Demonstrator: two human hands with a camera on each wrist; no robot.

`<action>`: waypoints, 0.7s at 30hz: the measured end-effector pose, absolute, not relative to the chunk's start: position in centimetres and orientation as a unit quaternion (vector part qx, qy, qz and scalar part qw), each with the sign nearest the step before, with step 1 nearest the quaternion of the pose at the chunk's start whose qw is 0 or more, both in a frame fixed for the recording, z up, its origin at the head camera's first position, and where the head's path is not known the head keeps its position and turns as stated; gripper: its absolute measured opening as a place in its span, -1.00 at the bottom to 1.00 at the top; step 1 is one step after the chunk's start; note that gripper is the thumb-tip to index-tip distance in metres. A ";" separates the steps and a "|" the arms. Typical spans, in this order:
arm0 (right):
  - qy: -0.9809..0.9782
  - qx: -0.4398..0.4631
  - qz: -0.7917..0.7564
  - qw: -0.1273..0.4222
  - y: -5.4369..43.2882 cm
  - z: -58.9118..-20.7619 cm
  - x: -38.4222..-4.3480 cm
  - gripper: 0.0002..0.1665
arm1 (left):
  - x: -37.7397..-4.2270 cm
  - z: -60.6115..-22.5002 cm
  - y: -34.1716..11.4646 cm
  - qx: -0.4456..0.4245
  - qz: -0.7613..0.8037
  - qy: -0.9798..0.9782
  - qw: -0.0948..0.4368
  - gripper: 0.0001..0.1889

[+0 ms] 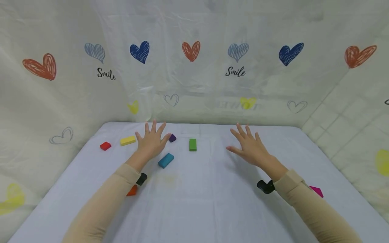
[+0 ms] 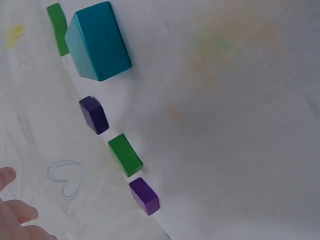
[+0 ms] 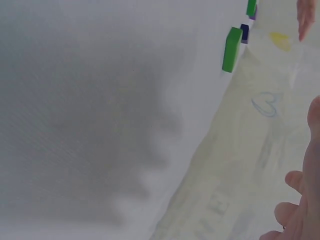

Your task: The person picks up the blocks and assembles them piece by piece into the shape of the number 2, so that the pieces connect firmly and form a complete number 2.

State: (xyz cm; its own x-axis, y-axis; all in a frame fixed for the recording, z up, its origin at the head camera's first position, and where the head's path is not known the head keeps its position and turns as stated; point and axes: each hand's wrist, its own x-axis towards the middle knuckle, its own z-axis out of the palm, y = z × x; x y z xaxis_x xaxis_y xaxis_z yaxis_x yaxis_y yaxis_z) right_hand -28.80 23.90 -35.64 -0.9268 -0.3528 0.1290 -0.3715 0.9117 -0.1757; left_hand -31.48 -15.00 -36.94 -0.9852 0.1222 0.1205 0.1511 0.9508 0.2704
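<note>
My left hand (image 1: pixel 151 143) is held with fingers spread over the back left of the table, holding nothing. Close to it are a dark purple block (image 1: pixel 172 138), a teal block (image 1: pixel 166 160) and a yellow block (image 1: pixel 128 140). My right hand (image 1: pixel 250 146) hovers over the back right, fingers spread, its shadow falling on the white cloth. A green block (image 1: pixel 192 144) lies between the two hands. In the left wrist view the teal block (image 2: pixel 102 42) looks largest, with green and purple blocks beyond it. Fingertips (image 3: pixel 286 214) edge into the right wrist view.
A red block (image 1: pixel 105 145) lies at the far left. My left sleeve partly hides an orange block (image 1: pixel 132 191); my right sleeve partly covers a magenta block (image 1: pixel 316 191). Behind the white table (image 1: pixel 194 216) hangs a pale sheet (image 1: pixel 209 84) printed with hearts. Each wrist carries a black camera (image 1: pixel 265 186).
</note>
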 end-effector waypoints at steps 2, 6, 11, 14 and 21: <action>-0.974 0.194 0.108 0.048 24.1 -35.6 -28.3 0.06 | -31.3 -36.9 -15.0 -0.076 -0.145 -0.985 0.050 -0.27; -0.970 0.205 0.120 0.048 24.6 -35.5 -27.3 0.03 | -30.8 -36.9 -15.2 -0.091 -0.151 -0.983 0.049 -0.28; -0.966 0.215 0.135 0.052 25.5 -35.1 -26.0 -0.01 | -30.1 -36.8 -15.8 -0.109 -0.154 -0.981 0.049 -0.29; -0.962 0.220 0.151 0.050 26.2 -35.0 -25.4 -0.03 | -29.7 -36.9 -16.4 -0.117 -0.159 -0.979 0.042 -0.31; -0.959 0.226 0.165 0.052 28.2 -35.1 -24.6 -0.08 | -28.9 -36.9 -17.9 -0.138 -0.155 -0.978 0.029 -0.31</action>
